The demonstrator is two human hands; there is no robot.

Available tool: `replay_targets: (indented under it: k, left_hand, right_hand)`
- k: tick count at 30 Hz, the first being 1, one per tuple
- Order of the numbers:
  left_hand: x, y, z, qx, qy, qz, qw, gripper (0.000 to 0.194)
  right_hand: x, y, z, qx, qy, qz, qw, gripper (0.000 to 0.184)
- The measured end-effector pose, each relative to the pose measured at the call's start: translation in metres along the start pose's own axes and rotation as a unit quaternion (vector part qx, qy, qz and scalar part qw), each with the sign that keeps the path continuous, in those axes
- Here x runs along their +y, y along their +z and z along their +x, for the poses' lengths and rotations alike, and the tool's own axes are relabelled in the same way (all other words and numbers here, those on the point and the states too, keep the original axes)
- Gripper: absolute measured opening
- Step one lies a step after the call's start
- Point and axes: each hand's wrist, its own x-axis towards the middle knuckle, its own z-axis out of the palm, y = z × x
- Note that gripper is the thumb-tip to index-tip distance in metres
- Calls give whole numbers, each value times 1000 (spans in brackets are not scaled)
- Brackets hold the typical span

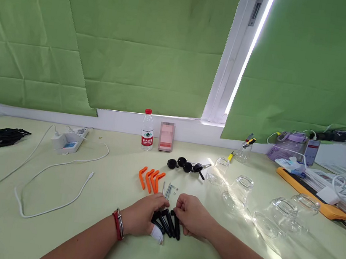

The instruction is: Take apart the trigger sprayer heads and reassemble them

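My left hand (144,215), with a red band and a metal bracelet at the wrist and a white wrap on the thumb, is curled over a row of several black stick-shaped parts (169,223) lying on the pale green table (51,232). My right hand (192,216) is curled against the same black parts from the right side. Just beyond my fingers lie several thin metal screws (169,189). Several orange bent handles (150,179) lie side by side a little farther back. Black round knobs with a key-like piece (187,165) sit behind those.
Several clear glass jars (243,190) lie to the right. A water bottle (147,131) and a small pink box (166,136) stand at the sill. A white charger and cable (68,143) trail left. Black parts (1,136) lie far left; papers and an orange board (308,190) far right.
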Motion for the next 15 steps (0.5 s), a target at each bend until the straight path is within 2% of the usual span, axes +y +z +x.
replay_targets:
  k: [3,7,9,12,15]
  left_hand:
    - [-5,-3,-2,-8,19,-25,999,67]
    - [-9,-11,-6,-16,1,-80,997,72]
    - [-9,-14,-8,-21,-27,-116,993,70]
    - [-5,-16,-9,-25,-47,-166,985,62]
    - [-2,-14,-9,-22,-28,-198,980,55]
  right_hand:
    - [-2,-4,-2,47,-30,-68,996,12]
    - [-6,-9,-6,120,-168,-178,962,11]
    - [-9,-9,-10,109,-259,-216,935,9]
    - [-14,-4,-16,51,-384,-248,888,13]
    - [-16,5,-19,-10,-449,-260,855,26]
